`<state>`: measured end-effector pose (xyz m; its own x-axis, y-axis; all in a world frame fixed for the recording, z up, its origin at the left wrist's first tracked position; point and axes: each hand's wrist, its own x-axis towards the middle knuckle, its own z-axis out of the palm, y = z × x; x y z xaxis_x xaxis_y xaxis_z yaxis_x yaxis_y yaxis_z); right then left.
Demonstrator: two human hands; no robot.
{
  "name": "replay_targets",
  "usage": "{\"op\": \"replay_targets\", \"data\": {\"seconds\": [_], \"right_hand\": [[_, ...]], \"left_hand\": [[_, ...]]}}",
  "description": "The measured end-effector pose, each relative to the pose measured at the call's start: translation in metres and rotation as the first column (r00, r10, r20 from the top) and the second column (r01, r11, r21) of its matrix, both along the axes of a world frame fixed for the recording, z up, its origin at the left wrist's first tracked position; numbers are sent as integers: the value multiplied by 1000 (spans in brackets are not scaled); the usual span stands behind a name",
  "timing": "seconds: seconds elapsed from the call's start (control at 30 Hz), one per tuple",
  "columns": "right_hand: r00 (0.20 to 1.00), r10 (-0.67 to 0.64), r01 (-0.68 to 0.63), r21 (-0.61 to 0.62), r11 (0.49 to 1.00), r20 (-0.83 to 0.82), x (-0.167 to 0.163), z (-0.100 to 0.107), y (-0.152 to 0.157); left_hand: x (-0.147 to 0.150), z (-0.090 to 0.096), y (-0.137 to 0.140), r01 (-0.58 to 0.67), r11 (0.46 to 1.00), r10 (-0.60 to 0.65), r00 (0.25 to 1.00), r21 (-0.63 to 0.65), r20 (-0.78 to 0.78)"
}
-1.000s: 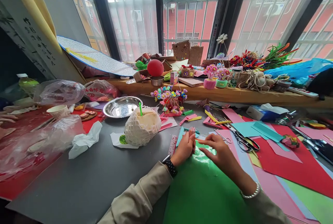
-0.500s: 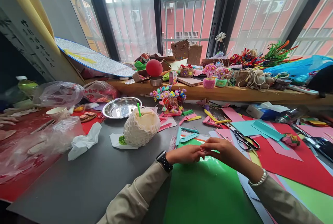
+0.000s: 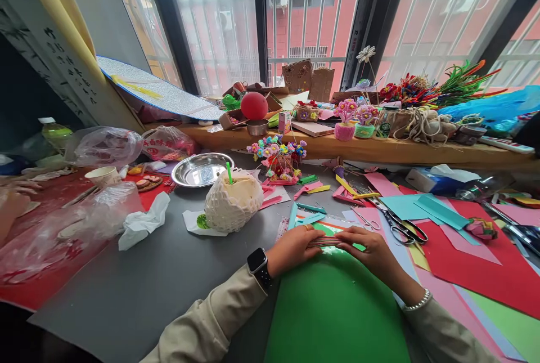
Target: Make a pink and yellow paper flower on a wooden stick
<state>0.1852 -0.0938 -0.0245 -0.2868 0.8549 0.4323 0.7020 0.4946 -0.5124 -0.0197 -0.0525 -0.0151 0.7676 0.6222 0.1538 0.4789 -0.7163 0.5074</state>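
Between my left hand (image 3: 295,247) and my right hand (image 3: 365,247) is a thin stack of paper strips (image 3: 324,241), its pinkish layered edges facing me. Fingers of both hands are closed on its two ends. The stack is held just above a glossy green sheet (image 3: 337,307), which lies lengthwise in front of me. Just beyond the left hand, folded teal paper strips (image 3: 310,218) rest at the sheet's far end. A pair of small pink-handled scissors (image 3: 366,219) lies beyond the right hand.
Large black-handled scissors (image 3: 405,231) and coloured paper (image 3: 476,256) cover the right side. A net-wrapped coconut (image 3: 234,200) with a green straw and a metal plate (image 3: 202,170) stand left of centre. Another person's hand (image 3: 17,188) shows at the far left.
My hands have moved apart from where they met, and the stack now shows between them. The left wrist has turned so the watch face is visible. The camera view has shifted slightly.
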Motion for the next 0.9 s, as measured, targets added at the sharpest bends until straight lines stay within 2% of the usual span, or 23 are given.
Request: {"op": "replay_targets", "data": {"seconds": [0.1, 0.23, 0.33, 0.63, 0.77, 0.9], "right_hand": [[999, -37, 36, -27, 999, -29, 3, -8, 0], [997, -64, 60, -86, 995, -50, 2, -18, -1], [995, -91, 87, -84, 993, -42, 0, -21, -3], [992, -118, 113, -118, 987, -40, -1, -19, -3], [993, -117, 111, -138, 984, -34, -2, -18, -2], [993, -110, 103, -164, 981, -34, -1, -17, -1]], "left_hand": [[-4, -10, 1, -27, 999, 27, 999, 21, 31], [-8, -18, 0, 43, 998, -45, 998, 46, 44], [-9, -18, -3, 86, 993, -87, 996, 75, 13], [-11, -16, -6, 95, 989, -93, 995, 113, -25], [-9, -16, -7, 78, 977, -59, 993, 198, -98], [-4, -12, -9, 54, 937, -4, 989, 345, -146]]}}
